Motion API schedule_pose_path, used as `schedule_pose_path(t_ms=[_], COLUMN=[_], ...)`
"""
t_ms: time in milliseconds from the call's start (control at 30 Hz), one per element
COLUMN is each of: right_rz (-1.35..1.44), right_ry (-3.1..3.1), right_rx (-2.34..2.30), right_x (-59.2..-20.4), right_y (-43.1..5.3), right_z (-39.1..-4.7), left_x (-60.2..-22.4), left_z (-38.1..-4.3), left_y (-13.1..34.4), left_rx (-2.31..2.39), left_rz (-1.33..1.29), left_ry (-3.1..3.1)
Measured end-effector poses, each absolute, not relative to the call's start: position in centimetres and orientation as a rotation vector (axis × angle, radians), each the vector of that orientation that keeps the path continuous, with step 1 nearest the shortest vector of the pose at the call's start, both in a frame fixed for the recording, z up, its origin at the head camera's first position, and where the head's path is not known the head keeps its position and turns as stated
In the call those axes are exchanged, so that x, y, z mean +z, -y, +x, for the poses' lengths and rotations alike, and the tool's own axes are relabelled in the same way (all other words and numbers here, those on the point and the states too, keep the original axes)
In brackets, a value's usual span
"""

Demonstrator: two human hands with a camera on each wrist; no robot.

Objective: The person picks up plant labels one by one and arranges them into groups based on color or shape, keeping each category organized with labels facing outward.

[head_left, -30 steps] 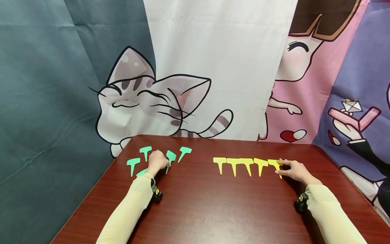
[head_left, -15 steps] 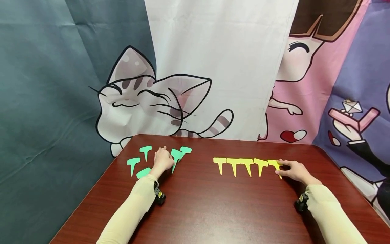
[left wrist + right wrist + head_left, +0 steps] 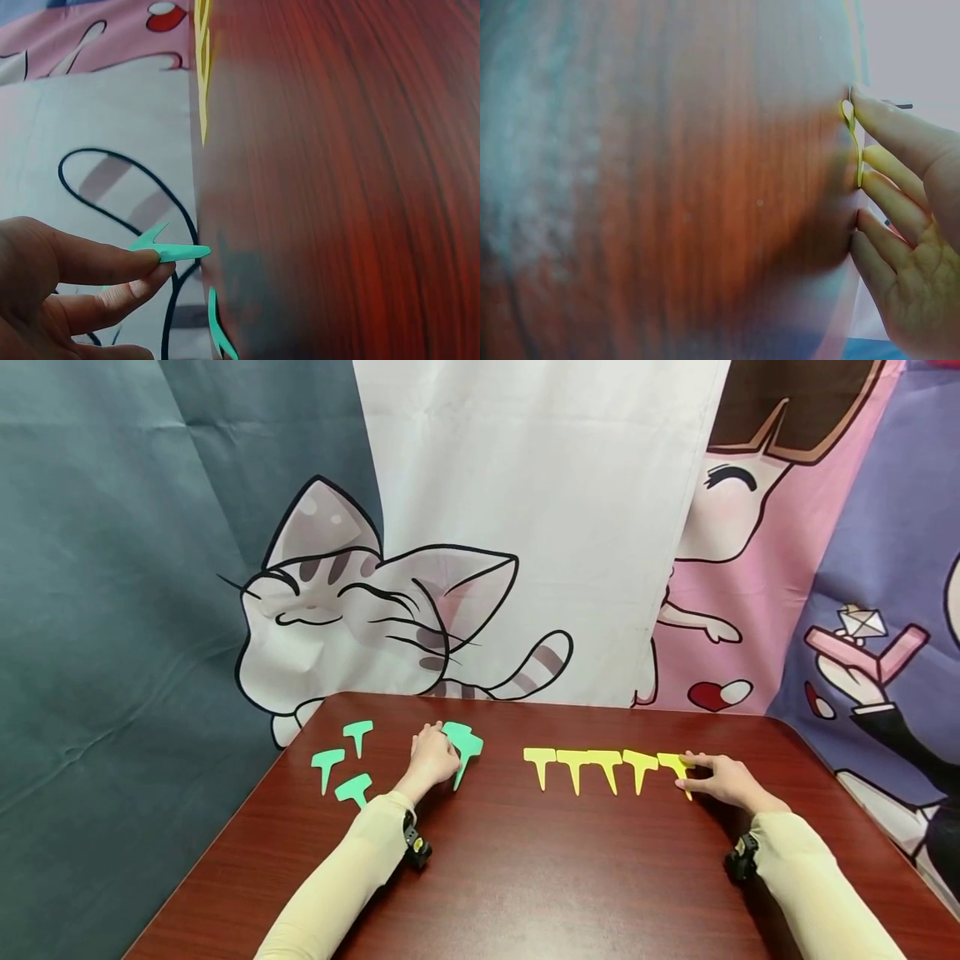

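My left hand (image 3: pixel 432 757) pinches a green T-shaped plant label (image 3: pixel 184 253) between thumb and fingers, raised off the table in the left wrist view. Behind it, partly hidden, lies another green label (image 3: pixel 456 727). Farther left lie three green labels (image 3: pixel 326 760), spread apart. On the right, yellow T-shaped plant labels (image 3: pixel 542 757) form a row, stems toward me. My right hand (image 3: pixel 723 781) rests at the row's right end, thumb and fingertips spread over the last yellow label (image 3: pixel 672 762). That label's edge (image 3: pixel 858 161) shows under the fingertips in the right wrist view.
The dark red-brown wooden table (image 3: pixel 525 877) has its far edge against a printed cloth backdrop (image 3: pixel 555 527). A small black camera sits on each wrist, on the left (image 3: pixel 416 846) and on the right (image 3: pixel 742 858).
My left hand has moved right with a green label, which now overlaps the one behind in the head view. The near-left green label is less covered. My right hand has stayed still.
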State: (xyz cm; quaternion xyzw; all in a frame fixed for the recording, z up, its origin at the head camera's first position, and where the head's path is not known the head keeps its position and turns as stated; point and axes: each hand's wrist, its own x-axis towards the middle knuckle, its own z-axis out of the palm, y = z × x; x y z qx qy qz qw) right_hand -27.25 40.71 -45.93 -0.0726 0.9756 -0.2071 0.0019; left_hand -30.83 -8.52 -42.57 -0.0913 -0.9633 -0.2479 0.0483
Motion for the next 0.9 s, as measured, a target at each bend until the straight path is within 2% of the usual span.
schedule_pose_path(t_ms=[900], right_rz=[-0.333], right_ry=[-3.06], right_rx=[-0.587], right_x=[-45.6], right_y=[-41.1], right_z=[-27.5], left_x=[-43.7], left_z=[-28.5], left_y=[-2.2], left_rx=[-0.81], left_rz=[-0.529], left_ry=[2.975])
